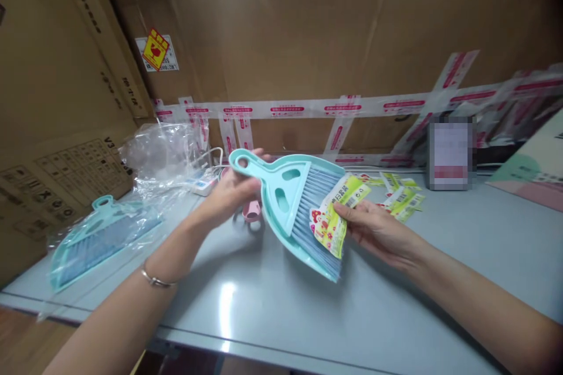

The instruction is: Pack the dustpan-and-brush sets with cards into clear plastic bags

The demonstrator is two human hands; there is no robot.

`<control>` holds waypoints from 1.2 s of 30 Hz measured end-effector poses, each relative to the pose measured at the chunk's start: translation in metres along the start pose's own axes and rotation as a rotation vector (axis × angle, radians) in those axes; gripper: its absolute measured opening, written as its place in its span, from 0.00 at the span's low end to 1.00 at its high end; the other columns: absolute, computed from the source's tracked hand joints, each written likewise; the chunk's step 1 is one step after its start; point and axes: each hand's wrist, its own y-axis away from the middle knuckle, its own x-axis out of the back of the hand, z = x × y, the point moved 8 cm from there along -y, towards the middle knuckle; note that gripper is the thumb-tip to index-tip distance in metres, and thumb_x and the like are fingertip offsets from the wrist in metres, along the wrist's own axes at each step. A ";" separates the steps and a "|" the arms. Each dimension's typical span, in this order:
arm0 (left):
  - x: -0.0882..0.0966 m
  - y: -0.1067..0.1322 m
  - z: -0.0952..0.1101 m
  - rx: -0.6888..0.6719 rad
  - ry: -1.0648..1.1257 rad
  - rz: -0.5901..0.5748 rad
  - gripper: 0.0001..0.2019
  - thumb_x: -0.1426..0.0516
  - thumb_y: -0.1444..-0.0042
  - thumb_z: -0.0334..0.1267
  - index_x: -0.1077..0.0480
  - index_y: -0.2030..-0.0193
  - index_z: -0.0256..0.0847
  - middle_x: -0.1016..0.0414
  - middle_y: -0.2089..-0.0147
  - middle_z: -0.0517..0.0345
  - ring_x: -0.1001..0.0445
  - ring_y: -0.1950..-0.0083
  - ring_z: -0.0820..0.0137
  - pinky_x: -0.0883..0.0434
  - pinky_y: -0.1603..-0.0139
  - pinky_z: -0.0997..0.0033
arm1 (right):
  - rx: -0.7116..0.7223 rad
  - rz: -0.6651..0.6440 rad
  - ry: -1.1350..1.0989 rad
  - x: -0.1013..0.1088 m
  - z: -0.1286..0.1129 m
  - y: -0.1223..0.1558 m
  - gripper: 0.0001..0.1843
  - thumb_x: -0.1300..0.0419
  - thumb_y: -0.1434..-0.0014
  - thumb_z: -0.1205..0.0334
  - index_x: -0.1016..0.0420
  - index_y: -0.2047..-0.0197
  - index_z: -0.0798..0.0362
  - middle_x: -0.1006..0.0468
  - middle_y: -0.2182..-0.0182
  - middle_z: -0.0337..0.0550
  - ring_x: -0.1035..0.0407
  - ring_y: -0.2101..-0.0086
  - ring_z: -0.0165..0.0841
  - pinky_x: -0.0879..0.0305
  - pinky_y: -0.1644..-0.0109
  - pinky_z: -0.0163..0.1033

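Note:
A turquoise dustpan with a matching hand brush (281,193) nested in it is held up above the table, tilted, bristles toward the right. My left hand (235,193) grips it by the handle end, with the thumb in front and some fingers hidden behind. A yellow-green printed label card (336,214) with mushroom pictures lies over the blue bristles. My right hand (373,228) pinches this card at its right edge, thumb on top. Whether the card is fixed to the brush, I cannot tell. Below and behind the dustpan stands a small pink object (252,211), partly hidden.
At the left, another turquoise dustpan and brush (103,240) lies in a clear plastic bag. Crumpled clear plastic (165,152) sits behind it. Several more label cards (402,199) lie beyond my right hand. A blurred-screen device (451,152) leans at the back against large cardboard boxes (285,29).

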 end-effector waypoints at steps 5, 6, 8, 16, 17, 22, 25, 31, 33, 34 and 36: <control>-0.031 0.010 -0.009 0.034 0.211 -0.129 0.25 0.34 0.57 0.50 0.33 0.55 0.43 0.31 0.72 0.63 0.31 0.78 0.77 0.32 0.81 0.80 | -0.070 0.031 0.151 0.036 -0.016 -0.006 0.17 0.30 0.58 0.57 0.26 0.65 0.56 0.21 0.64 0.50 0.26 0.63 0.38 0.29 0.56 0.42; -0.026 0.010 -0.010 0.030 0.215 -0.113 0.25 0.34 0.58 0.50 0.34 0.56 0.42 0.32 0.74 0.64 0.33 0.80 0.79 0.35 0.84 0.82 | -0.040 0.152 0.173 0.059 -0.025 -0.008 0.18 0.31 0.58 0.59 0.27 0.64 0.56 0.22 0.62 0.52 0.27 0.62 0.40 0.30 0.55 0.44; -0.015 0.009 -0.013 0.015 0.204 -0.067 0.26 0.34 0.58 0.50 0.34 0.55 0.42 0.33 0.75 0.65 0.35 0.83 0.79 0.39 0.88 0.82 | 0.083 0.537 0.283 0.112 -0.051 -0.003 0.22 0.31 0.58 0.61 0.30 0.59 0.56 0.26 0.55 0.58 0.31 0.54 0.46 0.35 0.50 0.49; -0.041 0.016 0.003 -0.127 0.074 -0.175 0.19 0.35 0.53 0.43 0.29 0.53 0.45 0.25 0.55 0.52 0.24 0.61 0.68 0.26 0.70 0.74 | 0.993 0.297 1.161 -0.017 -0.092 0.033 0.18 0.36 0.49 0.50 0.29 0.56 0.47 0.35 0.58 0.46 0.36 0.54 0.40 0.36 0.50 0.50; -0.046 0.019 0.010 -0.181 0.019 -0.193 0.19 0.36 0.52 0.43 0.28 0.52 0.46 0.27 0.49 0.51 0.26 0.52 0.63 0.24 0.61 0.69 | 0.992 0.176 1.225 -0.042 -0.083 0.034 0.17 0.35 0.49 0.52 0.27 0.57 0.46 0.35 0.60 0.45 0.36 0.56 0.39 0.35 0.53 0.49; -0.047 0.026 0.040 -0.419 -0.249 -0.109 0.15 0.35 0.53 0.42 0.27 0.57 0.46 0.28 0.46 0.51 0.36 0.38 0.54 0.33 0.42 0.52 | 1.046 0.090 1.283 -0.078 -0.089 0.053 0.04 0.41 0.44 0.64 0.30 0.63 0.50 0.36 0.66 0.43 0.37 0.64 0.35 0.34 0.61 0.43; -0.002 0.025 0.050 -0.501 -0.293 0.248 0.13 0.38 0.48 0.44 0.29 0.57 0.47 0.29 0.46 0.51 0.33 0.41 0.57 0.29 0.47 0.52 | 1.227 0.403 1.265 -0.049 -0.125 0.070 0.03 0.42 0.45 0.66 0.32 0.66 0.48 0.37 0.67 0.43 0.36 0.63 0.38 0.35 0.61 0.43; 0.049 0.026 0.040 -0.621 -0.726 0.627 0.18 0.33 0.58 0.45 0.29 0.62 0.42 0.31 0.50 0.53 0.31 0.45 0.60 0.34 0.43 0.56 | 1.189 0.196 1.716 -0.014 -0.107 0.001 0.12 0.47 0.45 0.74 0.26 0.62 0.54 0.27 0.62 0.50 0.33 0.64 0.39 0.39 0.61 0.43; 0.047 0.021 0.026 -0.579 -0.850 0.603 0.17 0.33 0.58 0.47 0.29 0.65 0.41 0.32 0.54 0.54 0.30 0.51 0.62 0.32 0.48 0.59 | 1.029 0.000 1.860 -0.007 -0.078 -0.033 0.14 0.46 0.48 0.77 0.24 0.62 0.54 0.24 0.62 0.48 0.32 0.64 0.37 0.41 0.61 0.41; 0.045 0.017 0.019 -0.541 -0.913 0.566 0.16 0.34 0.57 0.47 0.30 0.66 0.41 0.33 0.55 0.54 0.30 0.52 0.63 0.32 0.50 0.60 | 0.958 -0.071 1.890 -0.003 -0.065 -0.046 0.16 0.45 0.50 0.78 0.23 0.62 0.53 0.23 0.62 0.48 0.31 0.63 0.37 0.41 0.61 0.40; 0.039 0.010 0.003 -0.435 -1.048 0.455 0.13 0.37 0.52 0.48 0.31 0.67 0.41 0.32 0.58 0.54 0.31 0.54 0.63 0.33 0.52 0.61 | 0.871 -0.137 1.861 0.005 -0.049 -0.062 0.22 0.46 0.54 0.80 0.22 0.60 0.51 0.22 0.60 0.46 0.29 0.62 0.37 0.39 0.59 0.40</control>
